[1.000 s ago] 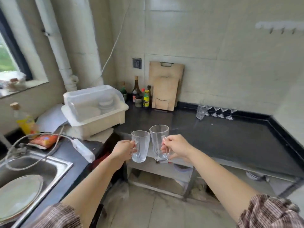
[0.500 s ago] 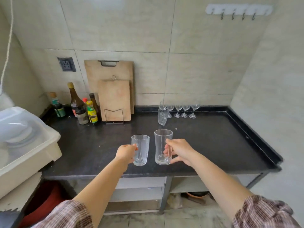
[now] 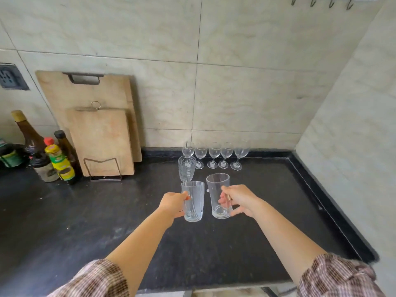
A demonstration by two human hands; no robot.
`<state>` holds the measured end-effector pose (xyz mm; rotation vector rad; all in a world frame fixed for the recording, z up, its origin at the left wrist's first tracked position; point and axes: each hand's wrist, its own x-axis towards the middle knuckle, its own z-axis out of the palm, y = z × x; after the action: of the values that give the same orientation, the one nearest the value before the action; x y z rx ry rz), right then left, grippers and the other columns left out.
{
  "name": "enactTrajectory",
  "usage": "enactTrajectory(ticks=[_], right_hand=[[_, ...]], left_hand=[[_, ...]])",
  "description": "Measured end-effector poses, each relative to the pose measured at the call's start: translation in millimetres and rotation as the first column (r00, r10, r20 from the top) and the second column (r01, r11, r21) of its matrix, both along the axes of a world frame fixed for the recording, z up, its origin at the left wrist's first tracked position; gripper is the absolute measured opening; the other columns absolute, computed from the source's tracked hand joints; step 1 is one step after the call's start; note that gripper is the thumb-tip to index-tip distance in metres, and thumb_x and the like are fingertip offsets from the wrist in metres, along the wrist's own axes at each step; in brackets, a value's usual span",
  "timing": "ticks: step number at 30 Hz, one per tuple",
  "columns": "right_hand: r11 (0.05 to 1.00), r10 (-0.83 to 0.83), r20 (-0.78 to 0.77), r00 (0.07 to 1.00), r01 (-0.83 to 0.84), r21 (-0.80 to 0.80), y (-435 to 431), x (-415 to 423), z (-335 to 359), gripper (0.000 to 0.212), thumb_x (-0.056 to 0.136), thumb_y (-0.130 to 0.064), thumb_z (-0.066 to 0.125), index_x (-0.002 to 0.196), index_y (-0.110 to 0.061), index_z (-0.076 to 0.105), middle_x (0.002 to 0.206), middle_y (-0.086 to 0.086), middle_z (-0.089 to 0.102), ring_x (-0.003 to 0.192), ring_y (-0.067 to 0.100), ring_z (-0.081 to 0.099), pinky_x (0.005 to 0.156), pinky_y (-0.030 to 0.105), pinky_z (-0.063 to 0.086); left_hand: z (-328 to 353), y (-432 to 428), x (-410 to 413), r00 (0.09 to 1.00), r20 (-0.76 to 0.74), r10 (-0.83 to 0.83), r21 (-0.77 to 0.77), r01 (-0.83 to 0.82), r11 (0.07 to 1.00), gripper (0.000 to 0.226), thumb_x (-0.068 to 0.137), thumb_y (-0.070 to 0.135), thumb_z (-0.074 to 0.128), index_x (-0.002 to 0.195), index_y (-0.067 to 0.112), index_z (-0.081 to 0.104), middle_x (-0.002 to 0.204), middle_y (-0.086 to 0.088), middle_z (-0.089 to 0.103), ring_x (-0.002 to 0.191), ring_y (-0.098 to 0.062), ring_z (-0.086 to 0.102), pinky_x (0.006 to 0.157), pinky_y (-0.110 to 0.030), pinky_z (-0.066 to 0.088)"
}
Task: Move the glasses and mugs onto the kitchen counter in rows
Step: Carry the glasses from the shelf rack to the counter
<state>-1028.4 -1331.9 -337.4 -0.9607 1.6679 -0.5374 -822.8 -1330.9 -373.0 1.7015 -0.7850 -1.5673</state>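
Since a second ago the view has swung away from the sink side and closed in on the black stone surface (image 3: 85, 211). The white dish tub seen at the left half a second ago is now out of frame. Both mugs have come along. The left hand (image 3: 172, 203) is curled round the handle of the ribbed clear glass mug (image 3: 192, 201), and the right hand (image 3: 240, 200) grips the handle of the taller smooth clear glass mug (image 3: 218, 195).

The two mugs are side by side, close but apart. They are now well over the surface instead of at its front edge, just in front of the patterned clear glass mug (image 3: 187, 171). That mug stands before the row of five stemmed wine glasses (image 3: 220, 155) at the back wall. The carry looks nearly over: these two seem bound for a second row beside the patterned mug, and only the setting down remains.

At far left the cluster of sauce bottles (image 3: 49, 159) is cut by the frame edge. The ribbed mug's handle is covered by the fingers. Whether either base touches the surface cannot be told. The leftmost wine glass's stem is hidden behind the patterned mug. At top right the metal wall hooks (image 3: 321, 1) are cropped.
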Motion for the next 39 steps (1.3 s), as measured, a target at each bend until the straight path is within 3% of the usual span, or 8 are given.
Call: enactTrajectory(ticks=[4,9,14,17,22,30,36,39], right_hand=[[0.999,0.010,-0.005,1.000,-0.010,0.031,-57,-34,-15,0.030,0.098,-0.030,0.050,0.097,-0.004,0.065,0.089,0.009,0.073,0.087,0.024,0.066,0.066,0.040,0.052],[0.999,-0.037,-0.003,0.999,0.037,0.029,-112,-60,-43,0.029,0.097,-0.031,0.051,0.092,-0.006,0.066,0.087,0.006,0.074,0.085,0.019,0.068,0.069,0.036,0.053],[0.993,-0.110,0.085,0.990,0.106,0.049,-145,-65,-68,0.030,0.098,-0.032,0.051,0.093,-0.006,0.066,0.091,0.004,0.073,0.089,0.018,0.068,0.074,0.040,0.052],[0.988,-0.147,0.116,0.982,0.141,0.063,-157,-64,-77,0.027,0.097,-0.031,0.052,0.095,-0.008,0.067,0.094,0.001,0.068,0.088,0.016,0.068,0.078,0.041,0.053],[0.981,-0.193,0.109,0.975,0.190,0.036,-169,-59,-94,0.028,0.097,-0.032,0.051,0.085,-0.012,0.066,0.092,0.002,0.068,0.093,0.018,0.065,0.092,0.047,0.050],[0.984,-0.176,0.146,0.974,0.174,0.028,-177,-58,-119,0.031,0.099,-0.028,0.047,0.075,-0.015,0.060,0.104,0.010,0.063,0.107,0.024,0.059,0.094,0.036,0.045],[0.994,-0.098,0.175,0.980,0.088,0.062,-176,-61,-126,0.027,0.100,-0.025,0.045,0.084,-0.011,0.063,0.122,0.022,0.057,0.115,0.029,0.055,0.103,0.038,0.041],[0.995,-0.088,0.143,0.986,0.080,0.057,-177,-60,-128,0.027,0.099,-0.029,0.046,0.088,-0.013,0.065,0.116,0.016,0.061,0.109,0.024,0.058,0.103,0.039,0.042]], left_hand=[[-11,-46,-33,0.999,-0.031,-0.043,0.009,0.044,0.999,0.020,0.093,0.020,0.058,0.093,0.003,0.069,0.118,-0.016,0.063,0.113,-0.031,0.058,0.086,-0.035,0.050],[-32,-86,-68,1.000,-0.031,-0.002,-0.010,0.001,1.000,0.018,0.091,0.024,0.061,0.084,0.012,0.072,0.115,-0.011,0.066,0.111,-0.027,0.060,0.100,-0.040,0.048],[-53,-112,-91,0.997,-0.015,0.074,-0.050,-0.075,0.996,0.016,0.088,0.030,0.063,0.078,0.025,0.073,0.123,-0.002,0.066,0.107,-0.017,0.060,0.097,-0.031,0.045],[-65,-126,-98,0.992,-0.018,0.122,-0.066,-0.123,0.990,0.015,0.088,0.030,0.063,0.085,0.020,0.075,0.133,-0.001,0.059,0.112,-0.014,0.058,0.093,-0.027,0.044],[-83,-140,-104,0.986,0.009,0.166,-0.117,-0.164,0.980,0.021,0.089,0.028,0.063,0.100,0.015,0.075,0.143,0.000,0.050,0.131,-0.016,0.046,0.106,-0.032,0.039],[-106,-150,-114,0.967,0.007,0.255,-0.175,-0.250,0.952,0.032,0.090,0.026,0.062,0.119,0.012,0.066,0.146,0.005,0.045,0.130,-0.015,0.046,0.107,-0.032,0.037],[-112,-152,-113,0.970,0.004,0.241,-0.184,-0.237,0.954,0.025,0.092,0.024,0.060,0.113,0.016,0.069,0.145,0.011,0.045,0.115,-0.001,0.050,0.095,-0.023,0.039],[-113,-151,-113,0.967,0.044,0.250,-0.180,-0.239,0.954,0.029,0.093,0.025,0.058,0.118,0.016,0.067,0.142,0.015,0.047,0.085,0.014,0.055,0.072,-0.008,0.044]])
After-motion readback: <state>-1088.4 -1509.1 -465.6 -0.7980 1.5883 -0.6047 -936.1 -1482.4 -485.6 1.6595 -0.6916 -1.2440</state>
